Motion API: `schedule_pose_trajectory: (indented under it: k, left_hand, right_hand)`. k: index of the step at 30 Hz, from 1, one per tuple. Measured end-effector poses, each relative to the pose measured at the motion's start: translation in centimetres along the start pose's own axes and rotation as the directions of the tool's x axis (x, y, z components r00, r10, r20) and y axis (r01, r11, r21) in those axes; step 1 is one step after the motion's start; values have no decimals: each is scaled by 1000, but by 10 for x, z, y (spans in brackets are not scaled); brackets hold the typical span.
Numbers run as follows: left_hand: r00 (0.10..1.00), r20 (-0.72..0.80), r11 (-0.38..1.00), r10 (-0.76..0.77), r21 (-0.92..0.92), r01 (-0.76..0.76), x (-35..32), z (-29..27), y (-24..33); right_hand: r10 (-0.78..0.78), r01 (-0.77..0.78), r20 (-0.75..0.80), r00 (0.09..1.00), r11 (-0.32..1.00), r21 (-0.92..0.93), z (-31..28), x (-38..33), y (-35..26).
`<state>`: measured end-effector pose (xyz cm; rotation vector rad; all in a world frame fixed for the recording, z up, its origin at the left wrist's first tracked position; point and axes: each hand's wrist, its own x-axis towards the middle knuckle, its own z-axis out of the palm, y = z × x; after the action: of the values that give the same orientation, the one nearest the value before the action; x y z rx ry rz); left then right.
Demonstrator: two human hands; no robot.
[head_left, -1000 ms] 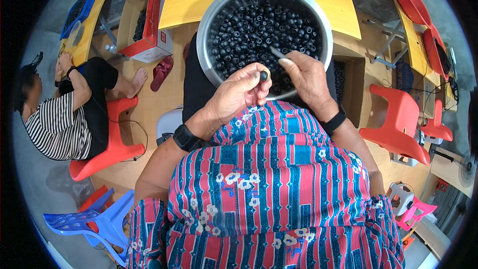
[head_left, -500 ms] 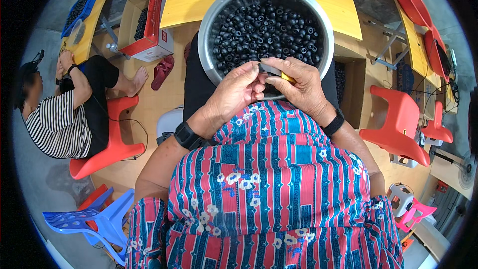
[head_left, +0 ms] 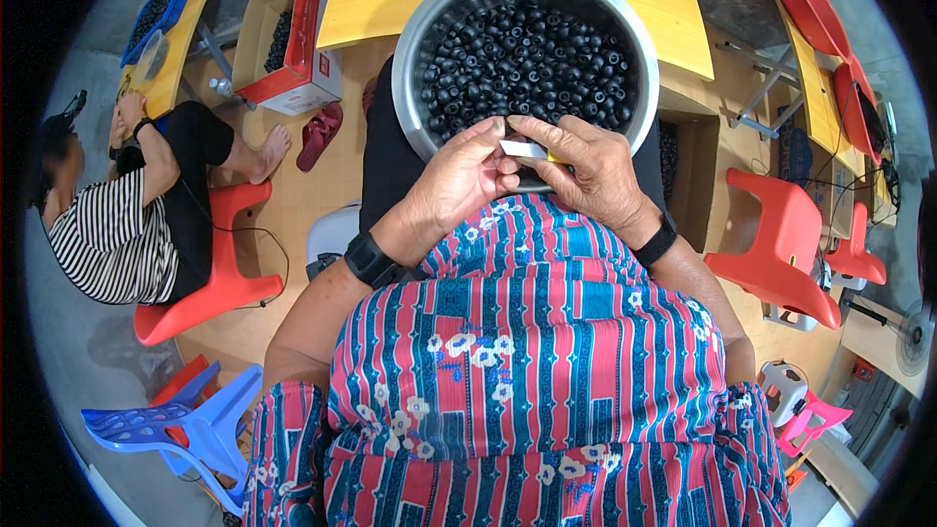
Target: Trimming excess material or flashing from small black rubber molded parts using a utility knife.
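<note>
Right hand [head_left: 597, 171] — blade [head_left: 524, 149] gripped, bowl [head_left: 646, 59] nearby

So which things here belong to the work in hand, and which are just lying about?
In use:
- yellow-handled blade in the right hand
- metal bowl
- black pieces inside it

Apparently just lying about:
- maroon slipper
- clear bottle
- blue chair

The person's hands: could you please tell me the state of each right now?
Left hand: curled; whether it grips anything cannot be told.
Right hand: closed, holding a small pale-bladed knife.
</note>
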<state>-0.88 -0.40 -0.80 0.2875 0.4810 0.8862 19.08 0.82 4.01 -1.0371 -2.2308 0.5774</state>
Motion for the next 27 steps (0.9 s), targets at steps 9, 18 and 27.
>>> schedule_pose_trajectory:
  k: [9,18,27]
  left_hand:
    - [991,111,991,76,99,-88,-1,-6,9]
    - [955,150,134,254,973,-189,-2,6,19]
    - [965,248,-414,82,890,-193,-7,10,22]
  right_hand:
    - [255,-199,-171,952,937,287,5,0,20]
    - [476,-318,-255,841,818,479,9,-4,32]
    - [463,-311,-231,856,817,485,10,-2,28]
